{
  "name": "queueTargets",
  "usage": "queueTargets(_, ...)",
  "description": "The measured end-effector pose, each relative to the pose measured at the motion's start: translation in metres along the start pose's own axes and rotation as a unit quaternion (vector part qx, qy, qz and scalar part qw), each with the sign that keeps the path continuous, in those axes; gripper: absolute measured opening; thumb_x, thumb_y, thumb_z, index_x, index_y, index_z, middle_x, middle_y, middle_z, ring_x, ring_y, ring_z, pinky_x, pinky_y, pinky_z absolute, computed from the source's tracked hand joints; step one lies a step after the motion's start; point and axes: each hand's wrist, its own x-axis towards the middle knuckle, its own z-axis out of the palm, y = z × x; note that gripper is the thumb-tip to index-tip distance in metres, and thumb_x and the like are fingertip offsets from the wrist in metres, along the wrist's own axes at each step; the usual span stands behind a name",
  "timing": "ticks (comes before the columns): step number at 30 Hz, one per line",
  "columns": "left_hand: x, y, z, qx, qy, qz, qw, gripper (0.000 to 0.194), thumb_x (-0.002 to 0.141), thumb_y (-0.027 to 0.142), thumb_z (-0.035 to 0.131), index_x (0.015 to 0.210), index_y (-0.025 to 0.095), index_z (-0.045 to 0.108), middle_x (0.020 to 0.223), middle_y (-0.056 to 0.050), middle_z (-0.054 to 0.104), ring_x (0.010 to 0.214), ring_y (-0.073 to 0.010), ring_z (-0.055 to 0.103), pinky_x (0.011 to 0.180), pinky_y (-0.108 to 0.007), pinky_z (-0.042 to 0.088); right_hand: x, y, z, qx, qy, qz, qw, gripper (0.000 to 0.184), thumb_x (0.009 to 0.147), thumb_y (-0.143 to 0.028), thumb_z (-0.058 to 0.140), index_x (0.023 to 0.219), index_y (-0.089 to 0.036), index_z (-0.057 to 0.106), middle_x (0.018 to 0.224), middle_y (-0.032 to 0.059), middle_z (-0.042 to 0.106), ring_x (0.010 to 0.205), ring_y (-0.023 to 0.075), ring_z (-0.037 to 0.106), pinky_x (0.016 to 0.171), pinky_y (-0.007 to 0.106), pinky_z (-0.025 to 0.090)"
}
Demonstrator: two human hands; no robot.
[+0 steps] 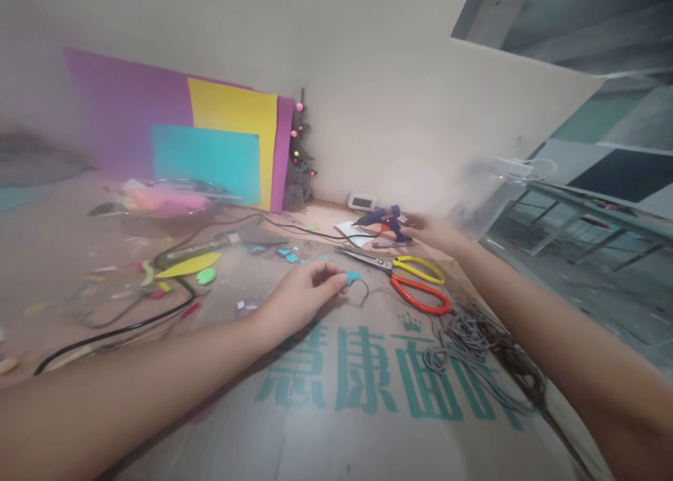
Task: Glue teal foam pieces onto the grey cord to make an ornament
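The left hand [313, 288] is above the middle of the table [336, 439], and its thumb and fingers are pinching one small blue piece [352, 278]. This piece is at the fingertips, on the right side of the hand, and a thin grey cord [366, 293] makes a curve just beside it. The right hand [425, 227] reaches to the far side of the table, where it is at the back of a dark blue glue gun [393, 220]. The fingers there are small and partly hidden, so I cannot tell if they are closed around the gun or only touch it. The nozzle of the gun points to the left, above a white paper [353, 230], and a small red light is visible on its body.

Between the two hands lie large scissors [423, 306] with one yellow handle and one red handle, their blades pointing to the left. Nearer to the right forearm there is a tangled bundle of grey cord [467, 337]. Some small blue scraps [291, 256] lie behind the left hand. To the left of them are a yellow leaf-shaped piece [189, 264] and a bright green piece [207, 276], and a black cable [110, 335] passes near. Against the wall [368, 102] stand purple, yellow and blue sheets [234, 104], which overlap each other
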Motion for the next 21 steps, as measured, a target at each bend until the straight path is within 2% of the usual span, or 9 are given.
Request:
queueTargets(4,-0.001,0.002,0.000,0.015,-0.004,0.005,1.000,0.023,0.085,0.039,0.061,0.081,0.016,0.059,0.072,0.002,0.062,0.061,-0.0088,0.054,0.054,-0.020,0.039,0.013,-0.014,0.015,0.004,-0.023,0.003,1.000,0.034,0.071,-0.037,0.076,0.097,-0.015,0.070,0.089,0.0094,0.075,0.085,0.0243,0.066,0.076,0.031,0.051)
queueTargets(9,-0.001,0.002,0.001,-0.015,-0.008,-0.004,1.000,0.025,0.085,0.040,0.062,0.084,0.016,0.058,0.074,0.001,0.061,0.064,-0.0093,0.056,0.055,-0.020,0.040,0.022,-0.019,0.031,-0.004,-0.005,0.031,1.000,0.029,0.069,-0.033,0.077,0.090,-0.015,0.069,0.077,0.0085,0.072,0.080,0.0244,0.066,0.069,0.029,0.049)
queueTargets(17,-0.001,0.003,0.000,-0.013,0.005,-0.012,1.000,0.026,0.083,0.041,0.064,0.083,0.016,0.058,0.072,0.001,0.062,0.062,-0.0101,0.058,0.054,-0.020,0.041,0.014,-0.025,0.011,0.048,-0.004,0.024,0.999,0.026,0.079,-0.031,0.067,0.095,-0.011,0.067,0.081,0.0104,0.072,0.069,0.0166,0.063,0.060,0.025,0.047)
queueTargets(21,-0.001,0.004,0.000,-0.007,0.008,-0.018,1.000,0.026,0.083,0.042,0.063,0.083,0.016,0.059,0.069,0.003,0.060,0.057,-0.0083,0.054,0.051,-0.019,0.038,-0.007,-0.035,0.003,0.092,-0.011,0.025,0.995,0.026,0.082,-0.037,0.063,0.093,-0.014,0.069,0.093,0.0117,0.073,0.076,0.0181,0.067,0.061,0.025,0.049)
